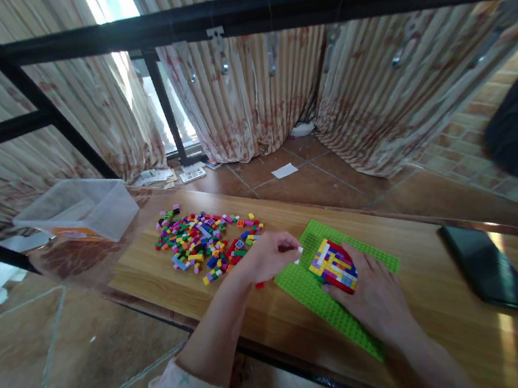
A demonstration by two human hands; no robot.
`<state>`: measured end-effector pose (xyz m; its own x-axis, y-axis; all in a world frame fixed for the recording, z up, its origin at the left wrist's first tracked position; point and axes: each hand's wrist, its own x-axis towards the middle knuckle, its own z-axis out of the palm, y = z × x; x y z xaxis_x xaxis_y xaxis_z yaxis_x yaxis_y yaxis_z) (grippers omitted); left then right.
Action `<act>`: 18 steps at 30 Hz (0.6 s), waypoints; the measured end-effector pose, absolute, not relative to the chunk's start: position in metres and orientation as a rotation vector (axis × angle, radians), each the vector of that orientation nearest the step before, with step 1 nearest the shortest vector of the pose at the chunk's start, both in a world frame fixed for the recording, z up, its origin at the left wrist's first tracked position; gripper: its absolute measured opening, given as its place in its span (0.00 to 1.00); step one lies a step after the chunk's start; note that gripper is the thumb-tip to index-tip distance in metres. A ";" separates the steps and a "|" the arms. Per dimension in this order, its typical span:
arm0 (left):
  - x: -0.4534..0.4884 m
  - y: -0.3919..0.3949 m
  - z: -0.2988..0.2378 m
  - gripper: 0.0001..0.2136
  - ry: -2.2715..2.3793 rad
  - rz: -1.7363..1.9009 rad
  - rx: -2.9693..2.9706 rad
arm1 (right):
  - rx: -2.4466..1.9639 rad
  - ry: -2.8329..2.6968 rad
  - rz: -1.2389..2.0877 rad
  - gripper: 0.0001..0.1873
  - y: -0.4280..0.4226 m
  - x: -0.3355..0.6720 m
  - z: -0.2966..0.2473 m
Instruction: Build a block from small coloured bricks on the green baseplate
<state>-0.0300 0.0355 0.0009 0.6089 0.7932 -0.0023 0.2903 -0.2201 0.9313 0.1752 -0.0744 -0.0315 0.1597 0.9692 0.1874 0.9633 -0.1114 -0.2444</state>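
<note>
Wooden tabletop (466, 345): green baseplate (305, 286) being steadied by flattened right hand (377, 297) beside multicoloured brick build (334, 265); small white brick (300, 251) being pinched by left hand (270, 255), just left of build; loose brick pile (204, 240) further left.

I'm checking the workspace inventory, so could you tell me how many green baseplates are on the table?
1. The green baseplate lies on the wooden table, between the loose brick pile and the phone, partly under the right hand.

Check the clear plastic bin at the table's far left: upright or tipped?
Tipped. The clear plastic bin leans on the wooden table, its open mouth tilted up and leftward, not level. Contents: cannot tell.
</note>
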 end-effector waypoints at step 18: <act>0.001 0.031 -0.001 0.13 0.957 0.480 1.720 | -2.122 -1.866 0.055 0.41 -0.076 0.173 -0.027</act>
